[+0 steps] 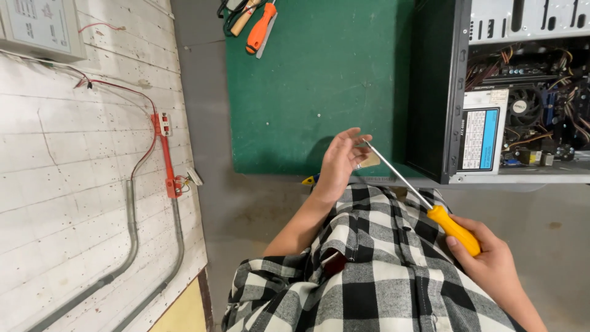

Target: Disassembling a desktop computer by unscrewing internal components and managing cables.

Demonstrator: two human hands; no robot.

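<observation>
right hand point(485, 255) is wrapped around the yellow-orange handle of a long screwdriver point(455, 229), fingers curled shut on the grip, thumb lying along its top. its thin steel shaft runs up and to the left, over the person's checked shirt point(369, 276), to the left hand point(340, 163), which is loosely cupped with the fingertips gathered at the tip of the shaft; whether they pinch a small screw there cannot be told, it is too small to see. the screwdriver thus hangs in the air between the two hands, in front of the near edge of the table point(319, 80).

judging by its look, the tool is light and rigid: a narrow polished metal rod that would be slippery and awkward to grip, and a thicker moulded plastic handle, smooth but shaped for the palm, which is the right place to hold it. the tip looks fine, so guiding it with fingertips seems sensible, lightly, as the point could prick.

the table is covered with a matt green mat, slightly scuffed. at its right side stands an open computer case point(491, 92) of black sheet metal with hard edges, its inside crowded with coloured wires, a fan and a labelled grey box. at the far edge lie hand tools with an orange handle point(260, 27) and a wooden one. to the left is a whitewashed brick wall point(74, 184), rough, with grey conduit and a red wire.
</observation>
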